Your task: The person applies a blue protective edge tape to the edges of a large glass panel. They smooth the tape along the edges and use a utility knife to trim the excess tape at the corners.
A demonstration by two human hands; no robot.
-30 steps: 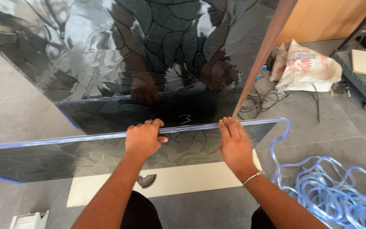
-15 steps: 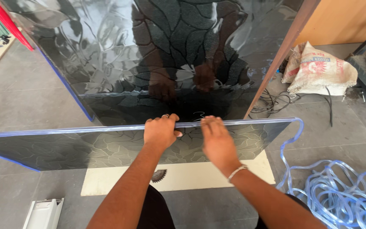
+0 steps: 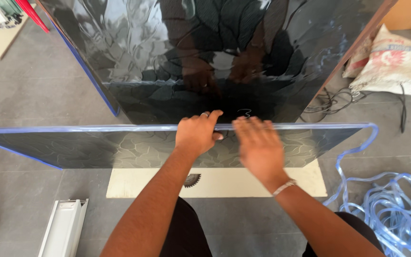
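Both hands have slid closer together along the glass sheet's (image 3: 120, 147) top edge. Left hand (image 3: 197, 133) grips that edge, fingers curled over; right hand (image 3: 259, 145) lies flat, holding nothing. Press the blue edge strip (image 3: 72, 129) down evenly. Behind leans a bigger dark panel (image 3: 167, 57).

Glass panel (image 3: 120, 147) stands before a second panel (image 3: 191, 57); tubing (image 3: 391, 209) lies right.

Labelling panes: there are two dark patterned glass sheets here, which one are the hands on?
The nearer glass sheet, with the pale blue strip along its top edge. The left hand grips that edge and the right hand lies beside it. The rear sheet stands untouched.
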